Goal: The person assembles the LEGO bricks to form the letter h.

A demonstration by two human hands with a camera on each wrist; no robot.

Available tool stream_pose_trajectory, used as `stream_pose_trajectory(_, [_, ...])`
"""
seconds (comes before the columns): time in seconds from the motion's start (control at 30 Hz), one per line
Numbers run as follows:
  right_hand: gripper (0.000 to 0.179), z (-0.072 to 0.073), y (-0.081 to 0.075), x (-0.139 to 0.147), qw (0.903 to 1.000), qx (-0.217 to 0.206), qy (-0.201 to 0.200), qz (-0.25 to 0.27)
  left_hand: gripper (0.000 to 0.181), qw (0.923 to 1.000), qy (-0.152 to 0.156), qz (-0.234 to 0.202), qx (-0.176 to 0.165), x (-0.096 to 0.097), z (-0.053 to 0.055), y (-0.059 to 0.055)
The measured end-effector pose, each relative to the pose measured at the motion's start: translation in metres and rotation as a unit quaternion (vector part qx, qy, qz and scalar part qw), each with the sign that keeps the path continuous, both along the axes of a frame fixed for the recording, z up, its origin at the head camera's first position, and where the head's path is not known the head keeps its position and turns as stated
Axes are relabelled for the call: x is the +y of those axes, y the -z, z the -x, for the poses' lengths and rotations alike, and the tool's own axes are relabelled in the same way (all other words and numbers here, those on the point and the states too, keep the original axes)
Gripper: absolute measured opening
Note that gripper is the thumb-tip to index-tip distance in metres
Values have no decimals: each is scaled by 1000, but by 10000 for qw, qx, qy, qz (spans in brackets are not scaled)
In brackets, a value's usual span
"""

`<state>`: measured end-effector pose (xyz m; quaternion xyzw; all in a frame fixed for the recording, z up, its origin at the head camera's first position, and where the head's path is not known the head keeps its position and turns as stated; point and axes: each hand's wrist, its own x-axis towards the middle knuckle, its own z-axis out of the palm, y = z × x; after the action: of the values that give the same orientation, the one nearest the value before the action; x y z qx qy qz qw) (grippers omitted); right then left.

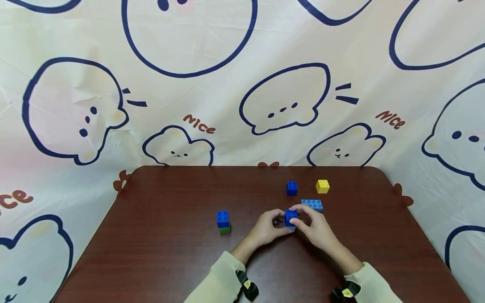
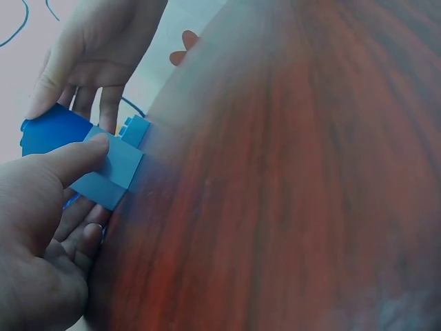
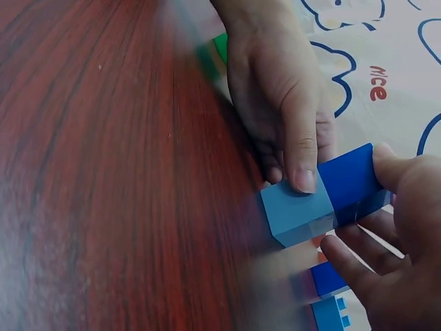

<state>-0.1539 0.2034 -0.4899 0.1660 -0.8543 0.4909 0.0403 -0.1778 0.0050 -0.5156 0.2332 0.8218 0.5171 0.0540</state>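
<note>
Dark-blue block (image 1: 291, 217), gripped by right hand (image 1: 315, 227), meets light-blue block (image 3: 286, 210) beneath, pinched by left hand (image 1: 266, 228); both lie between the hands. Step judged: joining. Next move likely calls for squared edges, even pressure.

table (image 1: 151, 261) before cloth (image 1: 223, 97) | far left: stack (image 1: 222, 219), block on block | centre: upper block (image 3: 351, 176) on lower block (image 3: 293, 212), between left grip (image 1: 266, 229) and right grip (image 1: 317, 227) | behind right grip: near block (image 1: 312, 203) | farther back: rear-left block (image 1: 291, 188), rear-right block (image 1: 322, 186) beside it
</note>
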Motion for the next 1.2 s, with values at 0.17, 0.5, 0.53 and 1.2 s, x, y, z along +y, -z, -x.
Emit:
stream_pose_trajectory(0.17, [28, 0, -1, -1, 9988, -418, 90, 231, 33, 9999, 108, -30, -16, -2, 1, 0])
stream_pose_trajectory(0.5, [31, 0, 2, 1, 9975, -632, 93, 317, 47, 9987, 394, 121, -302, -13, -4, -13])
stream_pose_trajectory(0.53, [31, 0, 2, 0, 9974, -631, 95, 328, 46, 9988, 392, 99, -276, -14, -5, -14])
stream_pose_trajectory(1.2, [29, -2, 2, -2, 9977, -579, 269, 223, 33, 9947, 801, 525, -378, -47, -34, -44])
